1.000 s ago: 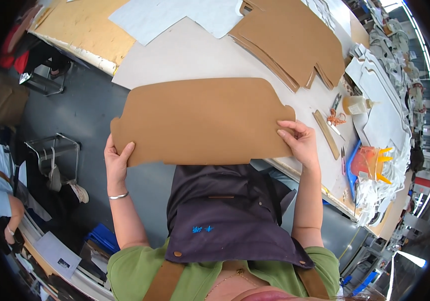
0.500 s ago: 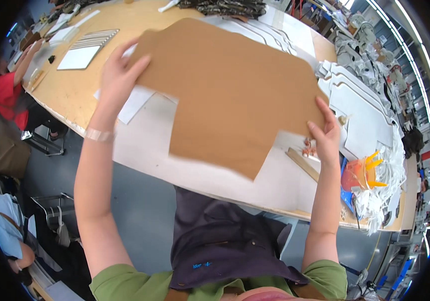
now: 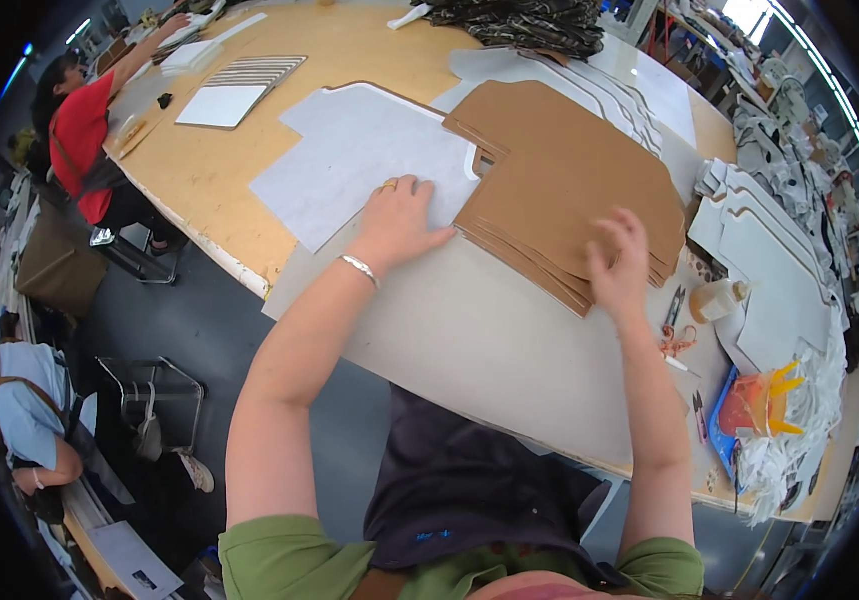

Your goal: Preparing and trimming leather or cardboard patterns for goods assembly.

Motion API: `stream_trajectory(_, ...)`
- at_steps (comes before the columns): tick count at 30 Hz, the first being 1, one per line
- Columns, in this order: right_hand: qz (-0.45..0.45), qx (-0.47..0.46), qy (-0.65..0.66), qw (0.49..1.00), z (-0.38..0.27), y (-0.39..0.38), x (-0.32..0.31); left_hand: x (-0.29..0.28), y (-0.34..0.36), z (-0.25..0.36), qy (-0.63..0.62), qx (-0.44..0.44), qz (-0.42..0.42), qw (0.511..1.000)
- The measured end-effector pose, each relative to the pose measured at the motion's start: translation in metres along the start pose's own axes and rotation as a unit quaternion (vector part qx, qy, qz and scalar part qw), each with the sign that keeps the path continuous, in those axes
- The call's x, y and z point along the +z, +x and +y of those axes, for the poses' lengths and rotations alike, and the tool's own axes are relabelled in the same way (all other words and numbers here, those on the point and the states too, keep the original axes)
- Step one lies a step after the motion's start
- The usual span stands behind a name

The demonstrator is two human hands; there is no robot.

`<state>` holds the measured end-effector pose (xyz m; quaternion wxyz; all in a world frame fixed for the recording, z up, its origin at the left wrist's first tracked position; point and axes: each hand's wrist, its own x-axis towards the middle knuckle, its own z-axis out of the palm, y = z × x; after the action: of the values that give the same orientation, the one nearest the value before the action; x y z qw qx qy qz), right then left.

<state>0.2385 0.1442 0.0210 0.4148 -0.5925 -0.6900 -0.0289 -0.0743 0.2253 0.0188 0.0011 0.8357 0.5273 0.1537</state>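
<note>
My left hand (image 3: 401, 225) lies flat with fingers stretched out on the lower edge of a white T-shaped panel (image 3: 349, 130), its thumb reaching toward the brown pieces. To its right is a stack of brown T-shaped panels (image 3: 574, 165), their layered edges showing at the near side and one corner overlapping the white panel. Over the right part of that stack hovers or rests my right hand (image 3: 621, 265), slightly blurred, fingers bent and apart with nothing between them. Whether it touches the top panel I cannot tell. Both lie on a pale grey board (image 3: 469, 330).
At the right are snips (image 3: 673, 308), a small bottle (image 3: 719, 300), a red cup with yellow nozzles (image 3: 749, 400) and white panel stacks (image 3: 774, 265). Dark fabric (image 3: 514, 25) is piled at the back. A co-worker in red (image 3: 84, 140) reaches over the table's far left.
The brown panel I held up in both hands now lies on the stack at the right. Both hands have let go and come down; my left has moved right, onto the white panel.
</note>
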Motion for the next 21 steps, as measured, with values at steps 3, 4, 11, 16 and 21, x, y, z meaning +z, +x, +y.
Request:
stream_trajectory(3,-0.156,0.1,0.188,0.964,-0.068,-0.048,0.015,-0.002,0.022,0.008,0.053,-0.041,-0.117,0.991)
stream_trajectory(4,-0.169,0.065,0.192,0.965,-0.074,-0.065,0.018,0.002,0.023,0.003,0.056,-0.043,-0.114,0.991)
stream_trajectory(11,-0.187,0.098,0.219,0.953,-0.076,-0.139,-0.022,-0.031,-0.015,-0.06,-0.02,-0.198,0.246,0.948)
stream_trajectory(16,-0.208,0.379,0.43,0.793,-0.062,-0.142,-0.065,-0.117,-0.072,0.049,-0.031,-0.014,0.191,0.981)
stream_trajectory(21,-0.208,0.487,0.643,0.553,-0.061,-0.119,-0.086,-0.115,-0.165,0.141,-0.106,0.216,-0.204,0.949)
